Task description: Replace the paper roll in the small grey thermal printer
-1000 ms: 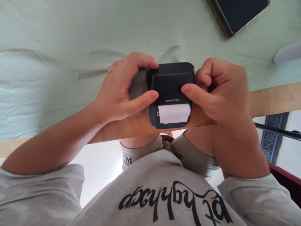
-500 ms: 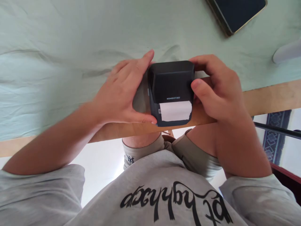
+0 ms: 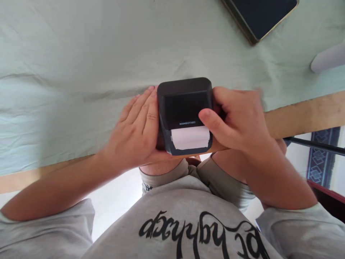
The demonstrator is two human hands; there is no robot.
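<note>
A black label printer (image 3: 185,104) marked NIIMBOT sits between my hands at the near edge of the table. A strip of white label paper (image 3: 191,137) comes out of its front slot, with a ragged end. My left hand (image 3: 140,126) presses along the printer's left side, fingers straight and together, its thumb partly hidden by the lower corner. On the other side, my right hand (image 3: 237,115) grips the printer, thumb on the top near the lettering and fingers curled along the right side. Those fingers are partly hidden.
A pale green cloth (image 3: 102,46) covers the table, whose wooden edge (image 3: 304,111) shows at the front. Toward the back right lies a dark phone-like device (image 3: 262,16). A white rounded object (image 3: 327,59) is at the right. My legs are below the edge.
The printer has shifted left and a little toward me in view. My left fingers have closed together against its side, and my right thumb has moved onto its top.
</note>
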